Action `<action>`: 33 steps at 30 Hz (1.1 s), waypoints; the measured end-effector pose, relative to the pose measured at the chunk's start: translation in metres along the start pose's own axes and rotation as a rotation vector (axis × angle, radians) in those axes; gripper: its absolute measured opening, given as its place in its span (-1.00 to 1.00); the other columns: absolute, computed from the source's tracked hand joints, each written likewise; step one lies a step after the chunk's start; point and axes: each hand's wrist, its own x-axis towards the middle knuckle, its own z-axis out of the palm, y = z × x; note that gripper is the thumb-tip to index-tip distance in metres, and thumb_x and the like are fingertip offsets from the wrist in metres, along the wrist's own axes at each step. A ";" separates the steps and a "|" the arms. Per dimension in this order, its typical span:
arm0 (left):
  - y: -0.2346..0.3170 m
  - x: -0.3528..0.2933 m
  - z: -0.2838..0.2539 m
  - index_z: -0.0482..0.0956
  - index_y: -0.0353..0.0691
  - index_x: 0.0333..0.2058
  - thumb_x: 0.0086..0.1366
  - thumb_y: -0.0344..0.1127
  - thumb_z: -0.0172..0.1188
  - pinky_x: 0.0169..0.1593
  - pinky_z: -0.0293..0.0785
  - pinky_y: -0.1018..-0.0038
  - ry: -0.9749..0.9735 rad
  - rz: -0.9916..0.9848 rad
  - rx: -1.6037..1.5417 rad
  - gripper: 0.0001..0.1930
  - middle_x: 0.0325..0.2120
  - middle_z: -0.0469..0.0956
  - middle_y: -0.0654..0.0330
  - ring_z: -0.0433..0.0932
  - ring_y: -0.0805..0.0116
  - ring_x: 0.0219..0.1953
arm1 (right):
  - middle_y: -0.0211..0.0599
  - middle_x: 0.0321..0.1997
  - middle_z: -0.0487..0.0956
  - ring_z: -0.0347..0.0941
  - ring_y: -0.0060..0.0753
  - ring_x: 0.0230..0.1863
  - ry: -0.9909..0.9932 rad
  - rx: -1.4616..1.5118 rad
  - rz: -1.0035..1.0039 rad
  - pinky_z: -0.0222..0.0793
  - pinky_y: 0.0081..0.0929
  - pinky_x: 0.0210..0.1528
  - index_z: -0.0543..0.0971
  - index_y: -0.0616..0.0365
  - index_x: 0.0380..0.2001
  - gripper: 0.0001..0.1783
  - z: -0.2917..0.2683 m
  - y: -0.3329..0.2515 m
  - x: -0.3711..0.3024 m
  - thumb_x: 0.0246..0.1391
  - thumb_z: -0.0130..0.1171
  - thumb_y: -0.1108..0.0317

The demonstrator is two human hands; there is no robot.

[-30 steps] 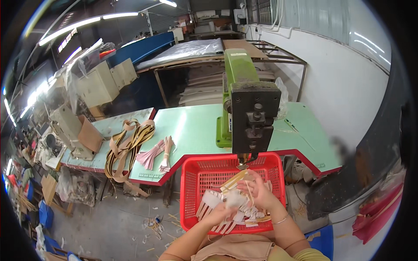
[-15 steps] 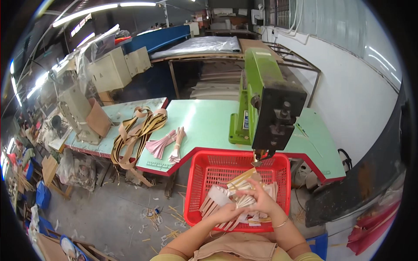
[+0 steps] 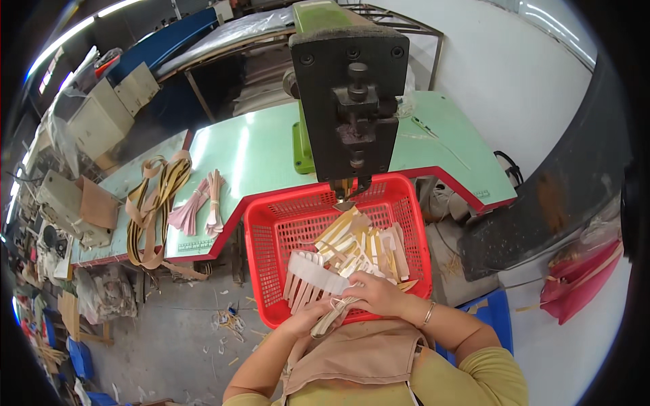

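Close to my body, at the near rim of a red plastic basket (image 3: 255,274), both hands are closed around a small bundle of narrow strips (image 3: 328,321). My left hand (image 3: 305,321) grips the bundle from the left. The fingers of my right hand (image 3: 379,295) pinch at its upper end, where a thin tie seems to lie; the fingertips are partly hidden. Inside the basket are many loose cream and yellowish strips (image 3: 352,237). A white band (image 3: 317,273) with pinkish strips in a comb-like row lies at the basket's left side, just beyond my hands.
Above the basket's far side hangs the black head (image 3: 352,101) of a green machine. A pale green table (image 3: 271,152) with a red edge stands behind, bearing pink tied bundles (image 3: 191,210) and long striped straps (image 3: 157,196). Scraps (image 3: 230,321) litter the floor.
My hands have drawn back from over the basket's middle toward my body, bringing the bundle with them. My view has tilted down and turned right, so the machine head looks larger.
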 end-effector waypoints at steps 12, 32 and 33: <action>0.111 0.015 -0.012 0.51 -0.25 -0.25 0.00 -0.43 0.16 -0.26 0.42 0.50 0.649 0.600 1.156 -0.73 -0.33 0.53 0.10 0.51 0.41 -0.29 | -0.09 -0.08 0.25 0.25 0.04 -0.08 0.371 -0.136 0.423 0.23 -0.20 -0.09 0.19 0.12 0.03 -0.24 -0.014 0.025 0.023 -0.26 0.24 0.14; 0.106 -0.011 -0.024 0.53 -0.24 -0.52 -0.04 -0.38 0.12 -0.46 0.41 0.37 0.675 0.521 1.584 -0.91 -0.59 0.48 0.07 0.49 0.20 -0.54 | -0.38 -0.57 0.41 0.33 -0.48 -0.58 0.653 -0.416 0.881 0.27 -0.58 -0.52 0.45 0.20 -0.25 -0.69 -0.140 0.034 -0.117 -0.15 0.15 0.42; 0.114 -0.020 -0.018 0.52 -0.27 -0.52 -0.05 -0.43 0.16 -0.52 0.37 0.44 0.774 0.756 1.523 -0.93 -0.62 0.47 0.07 0.46 0.25 -0.61 | -0.27 -0.53 0.46 0.39 -0.34 -0.52 0.629 -1.219 0.740 0.31 -0.51 -0.45 0.47 0.21 -0.27 -0.69 -0.134 0.032 -0.116 -0.19 0.16 0.42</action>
